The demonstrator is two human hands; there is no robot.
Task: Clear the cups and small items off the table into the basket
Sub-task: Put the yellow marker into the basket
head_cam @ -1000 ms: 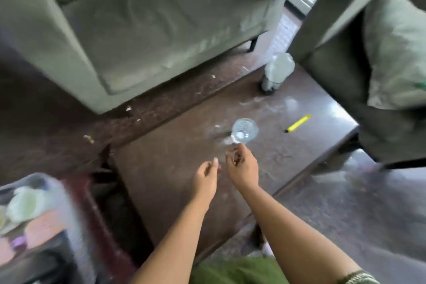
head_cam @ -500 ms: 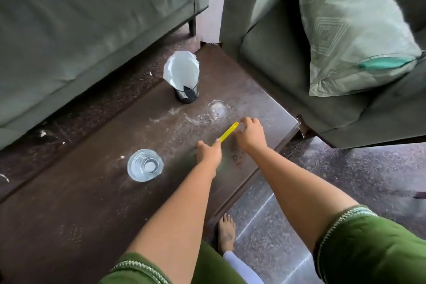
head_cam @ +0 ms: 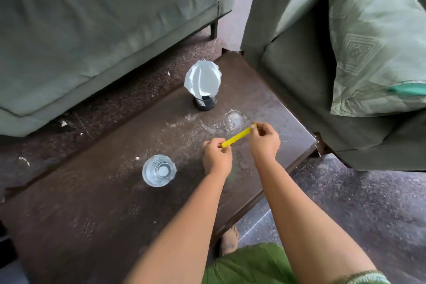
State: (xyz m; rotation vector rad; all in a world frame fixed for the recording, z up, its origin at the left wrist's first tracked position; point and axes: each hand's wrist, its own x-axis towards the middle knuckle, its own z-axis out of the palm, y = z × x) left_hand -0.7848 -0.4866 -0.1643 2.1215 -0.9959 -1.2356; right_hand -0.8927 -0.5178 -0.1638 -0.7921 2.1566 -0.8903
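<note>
A thin yellow stick (head_cam: 237,138) is held just above the dark brown table (head_cam: 92,203), one end in each hand. My left hand (head_cam: 216,157) pinches its near end and my right hand (head_cam: 264,139) pinches its far end. A clear plastic cup (head_cam: 159,170) stands upright on the table, to the left of my left hand. Farther back stands a dark cup (head_cam: 204,102) with a white paper (head_cam: 202,80) sticking out of it. The basket is out of view.
A grey-green sofa (head_cam: 103,18) runs along the far side of the table. An armchair (head_cam: 299,64) with a patterned green cushion (head_cam: 373,41) stands at the right. White dust and a ring mark (head_cam: 234,119) lie on the tabletop. My bare foot (head_cam: 229,241) is below the near edge.
The view swung right and the basket left the frame. Both hands moved from the clear cup to the yellow stick and lifted it off the table.
</note>
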